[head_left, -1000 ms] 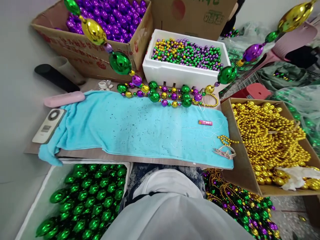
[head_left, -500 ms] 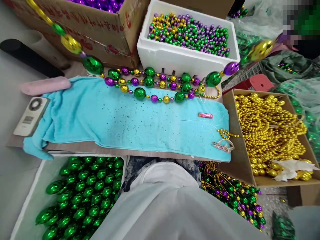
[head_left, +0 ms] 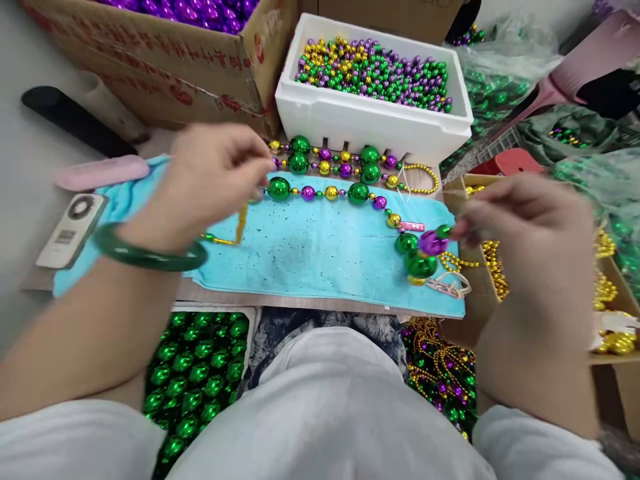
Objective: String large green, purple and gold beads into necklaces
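A long strand of green, purple and gold beads [head_left: 331, 193] runs across the turquoise towel [head_left: 300, 247]. My left hand [head_left: 220, 173], with a green bangle [head_left: 150, 250] on its wrist, is closed over the strand's left part, fingertips pinched. Just what they grip is partly hidden. Thin gold beads [head_left: 241, 223] hang below this hand. At the other side my right hand [head_left: 530, 227], slightly blurred, pinches the strand's right end beside a small green bead. Large green and purple beads [head_left: 433, 243] bunch below its fingertips. Behind, two finished-looking bead rows [head_left: 345, 170] lie along the towel's far edge.
A white foam box [head_left: 370, 113] of small beads stands behind the towel, beside a carton [head_left: 200, 73] of purple beads. Gold beads fill a box [head_left: 615, 333] at right. A white device [head_left: 73, 230], a pink object [head_left: 103, 173] and tweezers-like snips [head_left: 447, 287] lie on the table.
Both hands have come down into view from beyond the frame. The raised strand has dropped, its right end now bunched low over the towel's right side.
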Demonstrator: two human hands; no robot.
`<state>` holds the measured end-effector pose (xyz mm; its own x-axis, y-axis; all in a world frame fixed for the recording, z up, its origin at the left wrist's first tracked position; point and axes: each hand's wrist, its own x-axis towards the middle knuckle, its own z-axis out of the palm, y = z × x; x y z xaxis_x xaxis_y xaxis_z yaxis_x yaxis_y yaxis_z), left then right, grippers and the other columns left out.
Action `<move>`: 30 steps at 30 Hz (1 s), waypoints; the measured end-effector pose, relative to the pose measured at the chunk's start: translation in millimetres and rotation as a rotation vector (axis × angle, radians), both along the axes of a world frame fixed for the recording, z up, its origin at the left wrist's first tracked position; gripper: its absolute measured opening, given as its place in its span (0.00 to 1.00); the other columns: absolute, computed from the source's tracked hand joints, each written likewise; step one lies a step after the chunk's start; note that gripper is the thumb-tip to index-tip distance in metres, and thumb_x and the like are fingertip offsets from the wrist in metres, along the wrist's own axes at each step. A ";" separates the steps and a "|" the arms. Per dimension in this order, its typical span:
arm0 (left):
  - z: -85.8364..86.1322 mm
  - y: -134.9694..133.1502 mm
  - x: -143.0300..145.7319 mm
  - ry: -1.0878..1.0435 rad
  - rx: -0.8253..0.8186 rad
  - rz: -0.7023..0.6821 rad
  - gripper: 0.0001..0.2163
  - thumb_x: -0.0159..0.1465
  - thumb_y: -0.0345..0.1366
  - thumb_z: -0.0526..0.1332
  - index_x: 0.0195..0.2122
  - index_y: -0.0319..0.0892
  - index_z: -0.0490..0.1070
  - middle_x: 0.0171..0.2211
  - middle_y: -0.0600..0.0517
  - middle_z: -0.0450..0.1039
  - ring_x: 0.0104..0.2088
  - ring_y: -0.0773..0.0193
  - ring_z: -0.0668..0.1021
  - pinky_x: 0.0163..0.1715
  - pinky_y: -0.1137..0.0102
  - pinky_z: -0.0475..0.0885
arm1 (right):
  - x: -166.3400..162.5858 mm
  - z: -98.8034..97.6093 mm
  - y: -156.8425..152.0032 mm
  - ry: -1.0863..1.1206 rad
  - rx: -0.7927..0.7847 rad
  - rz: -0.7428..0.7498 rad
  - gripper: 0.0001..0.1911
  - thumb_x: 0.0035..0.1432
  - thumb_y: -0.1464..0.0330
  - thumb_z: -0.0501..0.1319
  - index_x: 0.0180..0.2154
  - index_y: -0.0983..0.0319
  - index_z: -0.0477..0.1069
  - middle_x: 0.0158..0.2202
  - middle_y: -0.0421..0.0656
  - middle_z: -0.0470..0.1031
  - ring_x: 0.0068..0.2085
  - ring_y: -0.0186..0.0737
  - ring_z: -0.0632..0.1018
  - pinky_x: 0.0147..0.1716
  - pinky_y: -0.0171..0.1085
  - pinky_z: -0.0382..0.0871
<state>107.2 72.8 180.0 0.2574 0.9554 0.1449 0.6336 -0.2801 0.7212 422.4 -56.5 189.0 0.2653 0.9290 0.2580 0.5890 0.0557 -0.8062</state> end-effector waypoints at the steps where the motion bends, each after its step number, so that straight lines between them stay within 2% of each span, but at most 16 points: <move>1: -14.8 -0.8 9.1 -0.025 -0.059 -0.015 0.05 0.61 0.29 0.60 0.36 0.32 0.74 0.23 0.58 0.69 0.25 0.73 0.75 0.34 0.70 0.73 | -11.6 -9.2 2.1 0.070 -0.057 0.025 0.04 0.56 0.74 0.62 0.29 0.62 0.71 0.21 0.40 0.73 0.21 0.30 0.73 0.23 0.34 0.66; 2: -30.5 -1.0 17.8 -0.071 -0.137 -0.035 0.04 0.61 0.28 0.59 0.33 0.33 0.73 0.22 0.57 0.69 0.21 0.75 0.73 0.29 0.73 0.71 | -23.3 -20.9 4.9 0.145 -0.115 0.065 0.05 0.55 0.74 0.62 0.27 0.62 0.69 0.19 0.39 0.72 0.20 0.30 0.72 0.22 0.34 0.64; 4: -60.5 -0.7 32.0 -0.179 -0.255 -0.104 0.03 0.60 0.30 0.59 0.30 0.37 0.71 0.22 0.55 0.71 0.19 0.74 0.72 0.24 0.75 0.70 | -44.3 -48.6 11.4 0.264 -0.183 0.178 0.05 0.54 0.72 0.62 0.26 0.61 0.68 0.18 0.38 0.71 0.21 0.32 0.73 0.23 0.35 0.66; 6: -83.0 -1.6 40.0 -0.274 -0.319 -0.154 0.03 0.59 0.32 0.60 0.29 0.39 0.69 0.22 0.53 0.72 0.19 0.72 0.72 0.22 0.74 0.69 | -59.1 -75.6 17.5 0.337 -0.161 0.270 0.05 0.55 0.69 0.62 0.27 0.61 0.69 0.20 0.38 0.71 0.23 0.34 0.74 0.26 0.36 0.68; 8: -95.7 -5.1 42.6 -0.330 -0.365 -0.195 0.04 0.59 0.34 0.60 0.29 0.39 0.69 0.22 0.53 0.72 0.19 0.72 0.72 0.21 0.74 0.69 | -67.4 -95.4 22.2 0.379 -0.064 0.328 0.05 0.56 0.67 0.62 0.29 0.60 0.70 0.26 0.40 0.75 0.30 0.37 0.77 0.32 0.39 0.71; 10: -100.0 -10.5 42.6 -0.324 -0.414 -0.257 0.05 0.59 0.35 0.60 0.30 0.39 0.70 0.23 0.53 0.72 0.19 0.71 0.72 0.22 0.74 0.69 | -70.8 -105.8 26.3 0.362 0.027 0.390 0.05 0.57 0.66 0.63 0.29 0.59 0.71 0.38 0.44 0.78 0.43 0.42 0.78 0.44 0.44 0.71; 13: -95.9 -18.9 42.0 -0.230 -0.460 -0.392 0.07 0.58 0.37 0.61 0.30 0.39 0.73 0.23 0.52 0.74 0.21 0.70 0.74 0.24 0.73 0.70 | -71.5 -109.1 33.7 0.300 0.017 0.521 0.06 0.57 0.66 0.63 0.28 0.59 0.73 0.54 0.44 0.74 0.59 0.47 0.70 0.57 0.50 0.63; 16: -86.2 -23.7 41.9 -0.158 -0.457 -0.488 0.09 0.58 0.39 0.61 0.30 0.39 0.76 0.23 0.52 0.75 0.22 0.68 0.74 0.24 0.74 0.69 | -71.6 -109.2 42.8 0.345 -0.094 0.667 0.08 0.56 0.63 0.65 0.28 0.59 0.74 0.59 0.44 0.70 0.61 0.47 0.68 0.57 0.49 0.62; 19: -78.5 -23.8 40.9 -0.159 -0.426 -0.487 0.10 0.58 0.40 0.61 0.30 0.40 0.78 0.25 0.52 0.77 0.23 0.68 0.74 0.24 0.74 0.69 | -72.9 -112.6 50.9 0.457 -0.176 0.737 0.10 0.54 0.61 0.67 0.27 0.60 0.74 0.51 0.46 0.74 0.54 0.45 0.74 0.51 0.45 0.67; 21: -76.6 -21.9 39.5 -0.173 -0.407 -0.456 0.10 0.58 0.40 0.61 0.31 0.40 0.78 0.25 0.52 0.77 0.24 0.68 0.75 0.25 0.74 0.69 | -74.6 -115.7 55.0 0.517 -0.184 0.708 0.11 0.51 0.59 0.68 0.26 0.60 0.75 0.41 0.45 0.76 0.45 0.41 0.76 0.43 0.41 0.70; 23: -77.1 -19.6 38.3 -0.190 -0.403 -0.428 0.10 0.58 0.41 0.62 0.31 0.40 0.78 0.24 0.52 0.76 0.24 0.68 0.75 0.25 0.74 0.69 | -77.7 -118.6 57.9 0.565 -0.171 0.628 0.12 0.48 0.58 0.69 0.25 0.60 0.74 0.33 0.42 0.74 0.35 0.37 0.75 0.35 0.37 0.70; 27: -82.3 -19.9 38.9 -0.188 -0.366 -0.408 0.10 0.60 0.40 0.61 0.31 0.39 0.76 0.24 0.52 0.75 0.24 0.68 0.74 0.24 0.73 0.69 | -89.6 -123.6 61.2 0.716 -0.183 0.337 0.13 0.45 0.58 0.68 0.27 0.60 0.73 0.24 0.37 0.71 0.22 0.30 0.67 0.23 0.33 0.64; 30: -88.7 -27.0 41.0 -0.064 -0.171 -0.398 0.09 0.63 0.38 0.58 0.32 0.40 0.76 0.26 0.52 0.76 0.26 0.67 0.75 0.27 0.73 0.69 | -98.4 -124.7 62.5 0.759 -0.212 0.155 0.10 0.45 0.62 0.67 0.28 0.62 0.73 0.19 0.35 0.68 0.19 0.29 0.65 0.20 0.32 0.61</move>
<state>148.2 45.8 91.2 0.6057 0.7954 0.0208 0.4528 -0.3660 0.8130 323.9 6.0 64.3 0.1611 0.9788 -0.1267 -0.1260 -0.1069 -0.9862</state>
